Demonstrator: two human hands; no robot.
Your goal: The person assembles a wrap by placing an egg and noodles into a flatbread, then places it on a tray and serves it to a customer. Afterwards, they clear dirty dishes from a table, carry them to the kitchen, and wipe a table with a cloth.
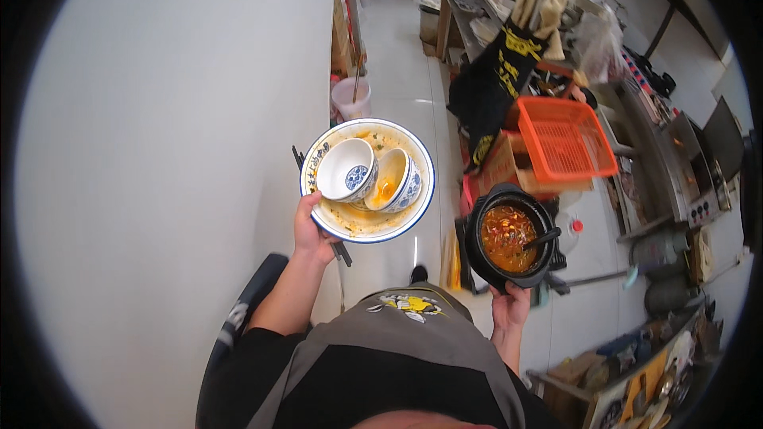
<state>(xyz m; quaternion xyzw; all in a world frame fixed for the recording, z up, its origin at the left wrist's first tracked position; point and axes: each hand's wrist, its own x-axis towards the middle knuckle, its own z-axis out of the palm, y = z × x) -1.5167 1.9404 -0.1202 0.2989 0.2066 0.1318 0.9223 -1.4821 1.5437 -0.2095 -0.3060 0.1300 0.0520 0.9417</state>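
Head view: the left hand [310, 230] grips the left edge of a large white dish [413, 151], with dark chopsticks [343, 253] sticking out beneath. Inside this stained dish, two small bowls [342, 167] lean together, tilted. The right hand [511, 307] grips the near side of a black pot [477, 253], which contains reddish soup [507, 230] and a black spoon [544, 238]. Beyond the pot is an orange basket [564, 139]; beyond the dish, a pink bucket [352, 97] stands on the floor [397, 56].
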